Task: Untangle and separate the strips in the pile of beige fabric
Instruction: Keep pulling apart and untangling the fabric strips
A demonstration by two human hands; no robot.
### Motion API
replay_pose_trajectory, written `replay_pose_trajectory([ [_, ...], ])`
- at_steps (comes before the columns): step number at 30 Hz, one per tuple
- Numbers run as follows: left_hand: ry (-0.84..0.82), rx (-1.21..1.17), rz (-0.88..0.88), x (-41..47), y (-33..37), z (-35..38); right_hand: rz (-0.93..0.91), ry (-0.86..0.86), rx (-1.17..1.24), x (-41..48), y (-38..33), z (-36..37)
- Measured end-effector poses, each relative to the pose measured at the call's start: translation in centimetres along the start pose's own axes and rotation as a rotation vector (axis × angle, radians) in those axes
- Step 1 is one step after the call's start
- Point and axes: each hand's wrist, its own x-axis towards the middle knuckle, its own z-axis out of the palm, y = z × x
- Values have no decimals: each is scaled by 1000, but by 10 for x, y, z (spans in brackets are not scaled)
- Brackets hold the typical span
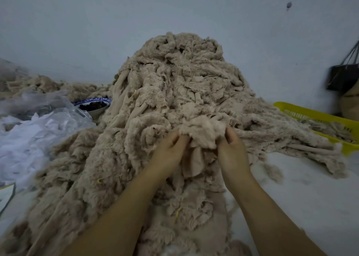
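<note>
Beige fabric pile [174,84] — tall, fuzzy, tangled; left hand [169,150] and right hand [233,150] both clenched round one bunched clump [200,133]

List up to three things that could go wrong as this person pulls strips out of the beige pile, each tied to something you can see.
1. The left hand and right hand both grip one clump; a hard pull may tighten the tangle or tear frayed strips.
2. The pile towers above the hands; tugging low down might bring it sliding forward.
3. A bowl with dark contents sits at the pile's left edge; shifting fabric could tip it.
</note>
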Motion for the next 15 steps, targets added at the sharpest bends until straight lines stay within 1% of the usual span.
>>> replay_pose_trajectory([
  [2, -135, 69, 22, -4, -3, 8, 96, -6, 11, -1, 3, 3],
  [3, -169, 94, 42, -4, -6, 10, 140, -1, 26, -1, 4, 4],
  [4, -162, 102, 49, -4, -8, 9, 176, -2, 34, -1, 2, 4],
  [6, -69, 137, 37, -2, -6, 4, 173, -25, 32, 0, 5, 1],
  [7, -13, 164, 25, -1, -6, 0, 143, -50, 27, -1, 4, 0],
  [10, 99, 105, 22, -1, 0, -5, 23, -153, -130, -8, -2, 5],
  [11, 104, 127, 58, -1, 0, -6, 10, -191, -174, -10, 0, 7],
  [13, 57, 264, 149, -2, 1, -3, 57, -230, -217, -9, 8, 12],
  [15, -19, 422, 209, -1, -2, -1, 114, -183, -293, -7, 9, 12],
])
